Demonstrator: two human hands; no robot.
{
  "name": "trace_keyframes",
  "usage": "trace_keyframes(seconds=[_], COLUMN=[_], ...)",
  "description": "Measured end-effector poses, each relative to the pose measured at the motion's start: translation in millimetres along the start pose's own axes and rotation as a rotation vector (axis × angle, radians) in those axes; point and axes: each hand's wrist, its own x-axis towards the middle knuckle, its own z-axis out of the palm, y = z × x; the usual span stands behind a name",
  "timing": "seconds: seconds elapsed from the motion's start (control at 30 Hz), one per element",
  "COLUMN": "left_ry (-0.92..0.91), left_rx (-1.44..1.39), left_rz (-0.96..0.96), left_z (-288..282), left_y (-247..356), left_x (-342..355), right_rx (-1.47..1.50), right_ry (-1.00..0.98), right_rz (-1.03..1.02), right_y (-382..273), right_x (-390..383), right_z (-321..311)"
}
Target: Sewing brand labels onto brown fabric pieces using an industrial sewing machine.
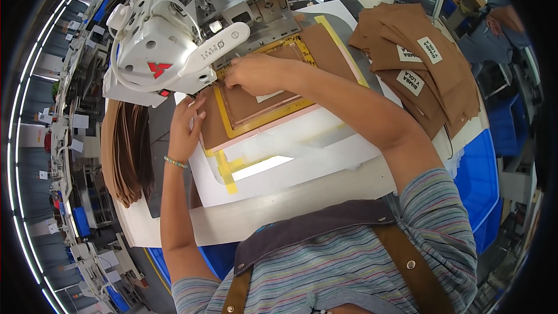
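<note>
Under the white sewing machine head [151,46], a brown panel [325,58] lies beneath a yellow-rimmed template frame [244,131] with a paler label on it, partly covered. My right hand [258,75] is inside the frame near the needle area, fingers curled; what they hold, if anything, is hidden. My left hand [189,125] is at the panel's left edge below the machine, fingers curved and somewhat apart, fingertips touching near the frame's upper-left side.
Brown pieces with white labels [453,81] are piled at the right; more brown strips [122,151] hang at the left. Blue bins [479,180] stand beside the worktable [314,192]. Another person [503,23] is at the upper right. Rows of workstations line the far left.
</note>
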Motion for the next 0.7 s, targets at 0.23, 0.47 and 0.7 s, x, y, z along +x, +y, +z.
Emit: trace_keyframes(seconds=[0.23, 0.47, 0.7], left_ry=[-0.006, -0.101, -0.205], left_rx=[-0.093, 0.034, 0.066], left_rz=[0.058, 0.242, 0.226], left_z=[-5, -2, 27], left_y=[38, 62, 71], left_x=[-9, -9, 18], right_rx=[-0.006, -0.319, -0.502], right_ry=[0.028, -0.049, 0.229], right_rz=[-0.013, 0.313, 0.178], right_y=[-11, 5, 1], right_x=[-37, -134, -153], right_z=[-29, -62, -25])
